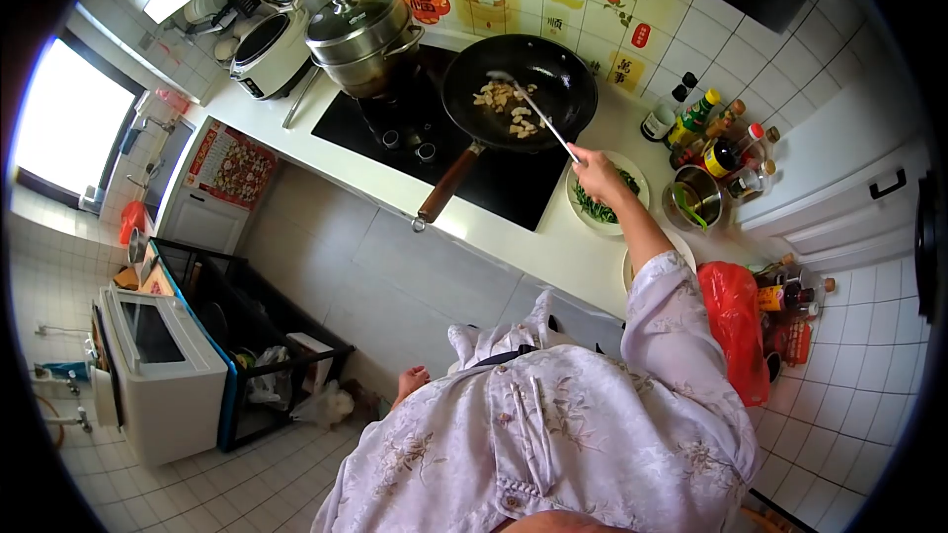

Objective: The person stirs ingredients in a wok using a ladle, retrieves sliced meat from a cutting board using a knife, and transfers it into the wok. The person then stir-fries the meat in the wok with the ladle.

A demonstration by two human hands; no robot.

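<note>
My right hand (598,176) is closed around the handle of a long metal spatula (550,127). The spatula reaches into a black wok (568,69), its head beside small pale-brown pieces of food (523,122) in the bowl. Resting on the black cooktop (513,188), the wok points its wooden handle (449,185) toward me. Just beneath my right forearm stands a plate (640,170) of chopped greens (596,207). Down by my left side hangs my left hand (413,378), its fingers loosely bent and apart, with nothing visible in them.
A lidded steel pot (360,39) stands left of the wok, with a rice cooker (267,54) beyond it. Several sauce bottles (696,116) and a metal bowl (693,197) line the right. A red plastic bag (731,331) hangs by my right arm. Behind my left is a black rack (267,345).
</note>
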